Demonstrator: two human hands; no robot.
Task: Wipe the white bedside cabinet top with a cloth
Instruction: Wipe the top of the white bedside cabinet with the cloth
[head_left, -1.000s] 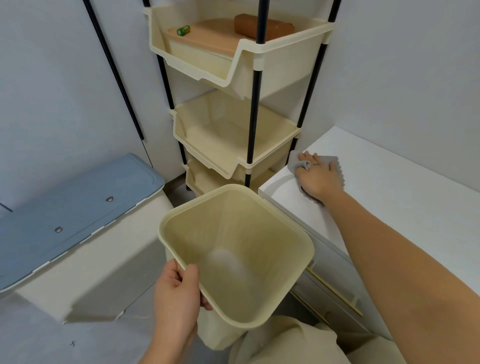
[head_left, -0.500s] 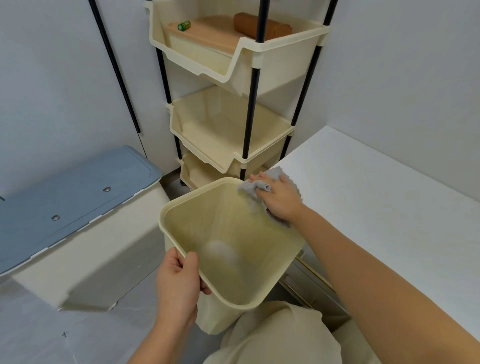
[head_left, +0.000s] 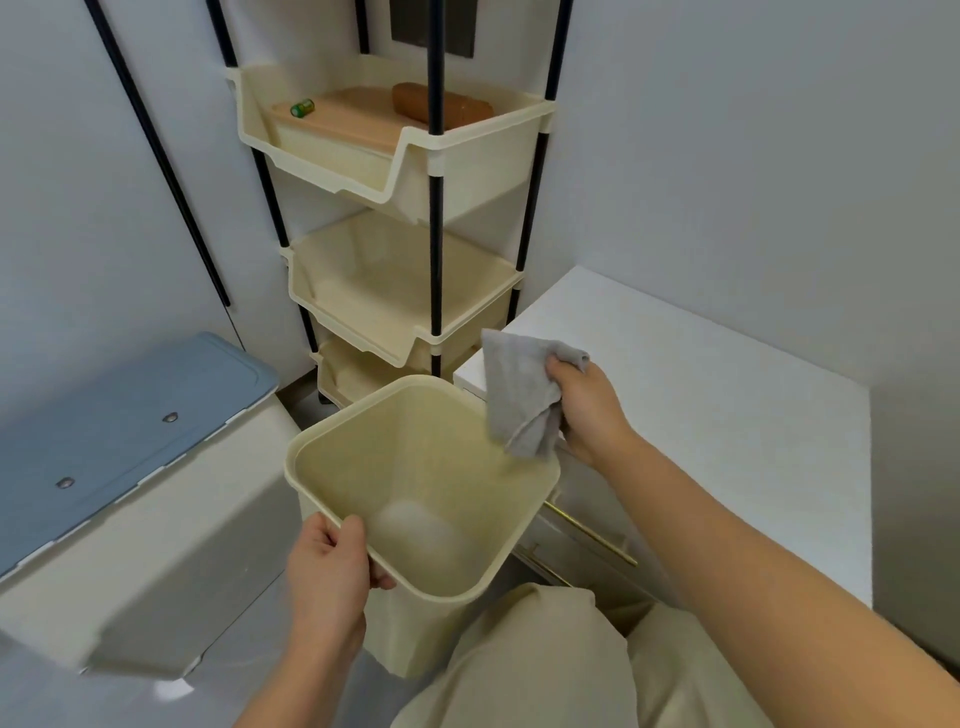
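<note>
Beside the cabinet top (head_left: 701, 395), right hand (head_left: 589, 410) clamps the cloth (head_left: 519, 395); left hand (head_left: 327, 577) clamps the bin (head_left: 415, 447) rim (fingers inside hidden).

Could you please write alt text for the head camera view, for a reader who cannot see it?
The person's right hand holds a crumpled grey cloth above the open cream plastic bin, whose near rim the left hand grips, beside the white bedside cabinet top. Behind stands a cream tiered plastic rack; a blue-lidded box sits left.

We see the bin (head_left: 421, 499) left of the cabinet (head_left: 701, 395) — the shelf rack (head_left: 405, 218) stands behind both.
</note>
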